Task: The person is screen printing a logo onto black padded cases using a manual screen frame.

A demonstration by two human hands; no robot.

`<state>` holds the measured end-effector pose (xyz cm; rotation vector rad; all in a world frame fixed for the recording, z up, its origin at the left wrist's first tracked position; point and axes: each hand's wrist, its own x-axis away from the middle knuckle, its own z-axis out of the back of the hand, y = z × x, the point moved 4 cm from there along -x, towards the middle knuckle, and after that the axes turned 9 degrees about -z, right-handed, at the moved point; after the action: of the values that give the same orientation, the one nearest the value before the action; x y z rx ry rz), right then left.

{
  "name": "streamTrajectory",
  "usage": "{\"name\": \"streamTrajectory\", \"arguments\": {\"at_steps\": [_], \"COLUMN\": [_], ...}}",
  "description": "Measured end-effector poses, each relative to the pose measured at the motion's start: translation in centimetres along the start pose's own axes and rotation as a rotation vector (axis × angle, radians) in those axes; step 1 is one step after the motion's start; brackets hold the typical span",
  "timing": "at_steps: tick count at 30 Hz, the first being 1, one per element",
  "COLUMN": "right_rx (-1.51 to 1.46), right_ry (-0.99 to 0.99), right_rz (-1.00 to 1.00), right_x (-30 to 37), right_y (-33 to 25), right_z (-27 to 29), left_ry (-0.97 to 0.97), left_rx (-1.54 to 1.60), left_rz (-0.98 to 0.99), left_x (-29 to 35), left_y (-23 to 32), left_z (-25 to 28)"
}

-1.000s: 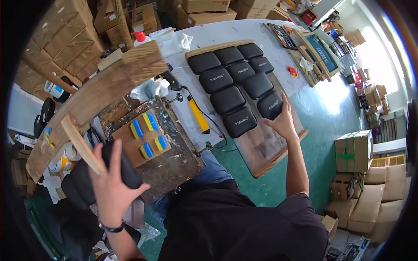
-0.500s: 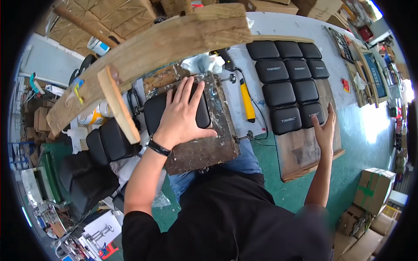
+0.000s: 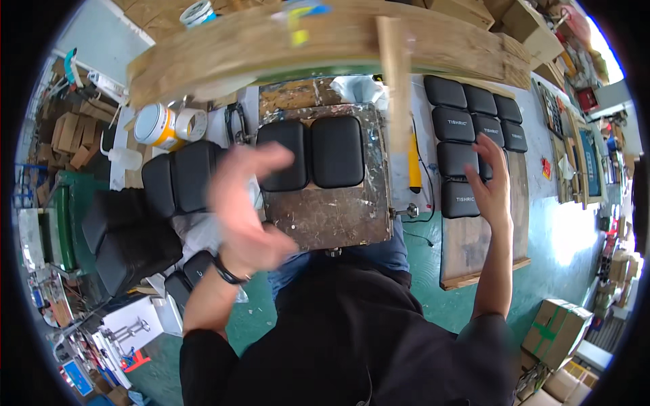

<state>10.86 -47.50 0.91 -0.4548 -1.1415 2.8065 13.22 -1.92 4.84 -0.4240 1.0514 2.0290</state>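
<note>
Two black padded cases (image 3: 337,152) lie side by side on a paint-stained board (image 3: 325,223) in front of me. My left hand (image 3: 240,203), smeared by motion, hovers over the board's left edge, thumb apart from the fingers and nothing visible in the gap. It partly covers the left case. On the right, my right hand (image 3: 493,186) is over the lower right of a group of black cases (image 3: 452,125), thumb and fingers apart. It hides part of that group, and I cannot tell if it touches one. These cases rest on a long wooden board (image 3: 477,254).
A wooden beam (image 3: 325,40) with a short upright bar (image 3: 394,81) hangs across the far side. More black cases (image 3: 193,176) are piled on the left by a white-and-yellow bucket (image 3: 156,125). A yellow-handled tool (image 3: 414,166) lies between the boards. A taped carton (image 3: 556,331) stands lower right.
My left hand has lifted off the left case and moved left and nearer to me, uncovering two cases. My right hand shifts slightly within the view. The beam appears farther right as the view turns.
</note>
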Motion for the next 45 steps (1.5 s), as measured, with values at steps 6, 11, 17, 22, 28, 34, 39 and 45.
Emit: {"name": "streamTrajectory", "arguments": {"at_steps": [6, 11, 17, 22, 28, 34, 39, 45], "right_rx": [-0.181, -0.003, 0.319, 0.23, 0.183, 0.18, 0.13, 0.046], "right_ry": [-0.03, 0.036, -0.076, -0.221, -0.309, -0.212, 0.042, -0.125], "right_rz": [0.1, 0.393, 0.713, 0.704, 0.776, 0.711, 0.607, -0.137], "right_x": [-9.0, -11.0, -9.8, -6.3, 1.6, -6.5, -14.5, -13.9], "right_y": [-9.7, -17.2, -17.0, -17.6, -18.5, -19.2, -17.6, -11.8], "right_z": [-3.9, -8.3, -14.1, -14.3, -11.8, -11.0, -10.9, -6.9], "left_ry": [0.238, 0.223, 0.177, 0.208, 0.307, 0.303, 0.387, 0.235], "left_rx": [1.034, 0.429, 0.316, 0.32, 0.462, 0.472, 0.383, 0.636], "left_rz": [0.148, 0.532, 0.533, 0.51, 0.664, 0.637, 0.247, 0.165], "left_x": [-3.8, 6.1, 9.8, 10.4, 10.3, 9.3, 4.0, -4.4], "left_y": [-3.1, -0.9, -1.1, -1.7, -2.3, -1.5, 0.4, 0.7], "left_z": [3.4, -0.8, -4.4, -4.5, -4.1, -3.0, 1.1, 4.8]}}
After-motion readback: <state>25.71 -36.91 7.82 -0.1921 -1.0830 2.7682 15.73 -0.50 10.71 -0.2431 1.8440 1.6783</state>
